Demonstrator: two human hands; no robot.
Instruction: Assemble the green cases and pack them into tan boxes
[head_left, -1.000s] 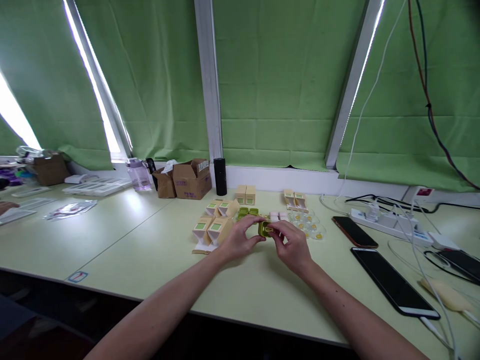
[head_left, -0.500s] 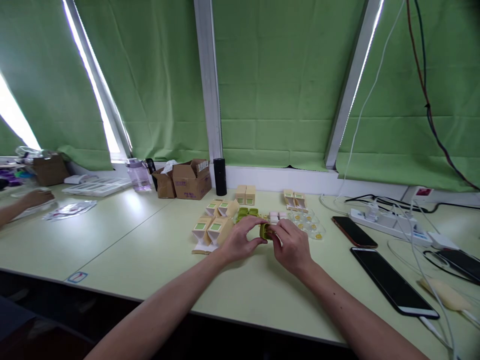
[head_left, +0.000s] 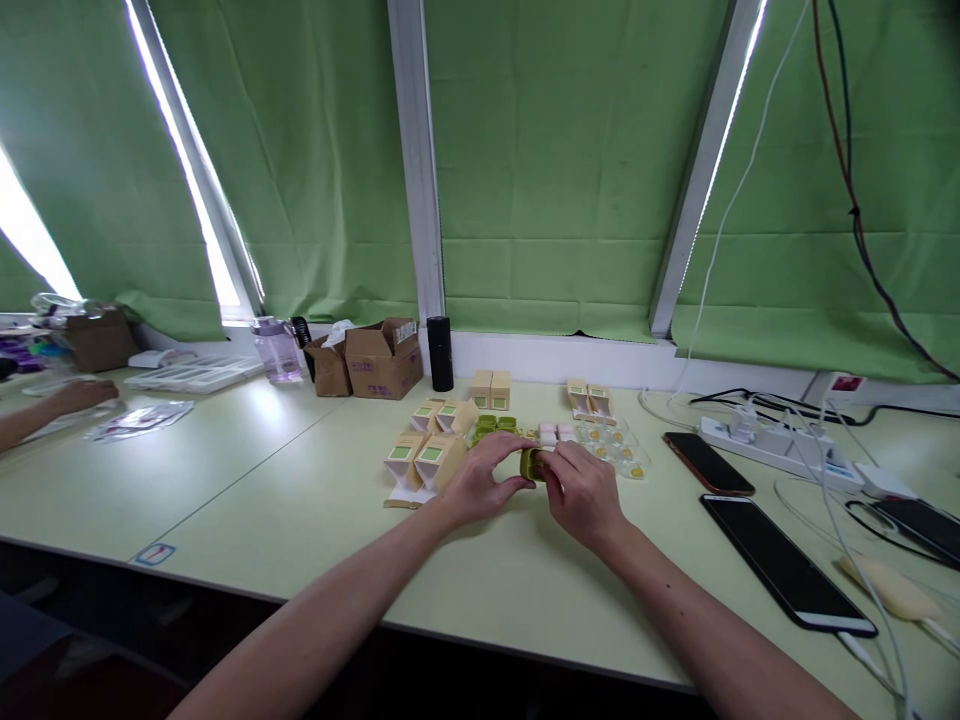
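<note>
Between my hands, above the table, is a small olive-green square cup or case (head_left: 527, 465), its open side turned to the right. My left hand (head_left: 481, 482) grips it from the left, thumb below and fingers above. My right hand (head_left: 586, 495) is closed in a pinch, its fingertips at the open side; anything they hold is hidden. Just behind sit several similar green cases (head_left: 496, 424), small pink-and-white blocks (head_left: 555, 432) and clear plastic pieces with yellow centres (head_left: 627, 455). Left of my left hand stand several tan cartons (head_left: 439, 455) with green windows.
More cartons (head_left: 491, 389) stand farther back, near a black cylinder (head_left: 440, 354) and cardboard boxes (head_left: 384, 362). Phones (head_left: 787, 560), a power strip (head_left: 780, 450) and loose cables lie on the right. Far left, another person's hand (head_left: 86, 394) is by plastic bags (head_left: 142, 420).
My hands and the green case stay almost in place, with only a slight shift of the fingers. The other person's hand at far left has moved a little to the right.
</note>
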